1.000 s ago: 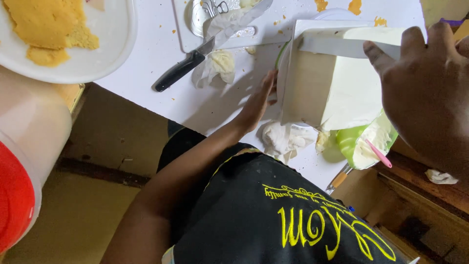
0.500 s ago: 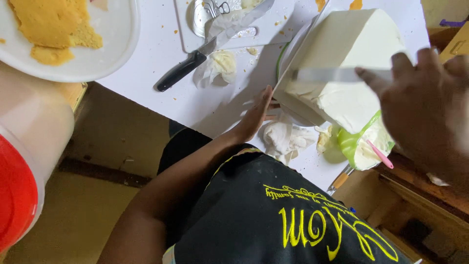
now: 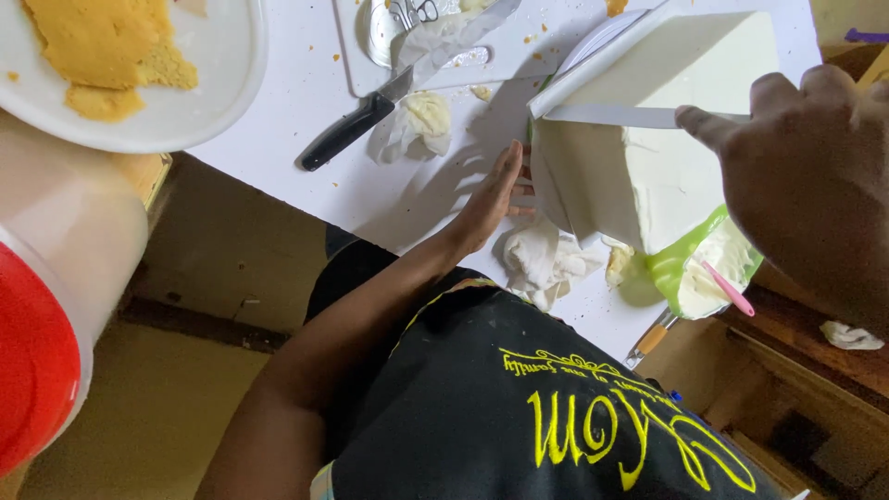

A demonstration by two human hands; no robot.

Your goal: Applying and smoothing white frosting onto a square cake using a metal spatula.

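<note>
1. Big square white cake (image 3: 667, 120) sits at the near right corner of the white table (image 3: 306, 93). Both hands are on it.
2. Left hand (image 3: 491, 199) is flat and open, fingers (image 3: 507, 167) straight and together, pressed side-on against the cake's left edge down near its base. It isn't gripping anything, just touching.
3. Right hand (image 3: 806, 176) is way closer to the camera and looks huge. It's closed round a long flat scraper (image 3: 620, 116), with the index finger stretched along the blade, and the blade lies across the upper front edge of the cake.
4. Just beside the cake on the near side: a crumpled tissue (image 3: 542, 264) and a green bowl (image 3: 708, 273) of white cream with a pink stick (image 3: 727, 289) poking out.
5. A black-handled knife (image 3: 370, 116), smeared with cream, lies left of the cake, well apart from both hands. A plate (image 3: 204, 102) with yellow cake pieces (image 3: 102, 46) is at the far left.
6. Hard to see stuff: the right hand blocks the cake's right side, and its palm and the scraper's handle are hidden. The cake's base is mostly covered, with only a curved rim showing at the top. The plate is cut off by the frame, and the red and white blob at the lower left is too blurred to name.
</note>
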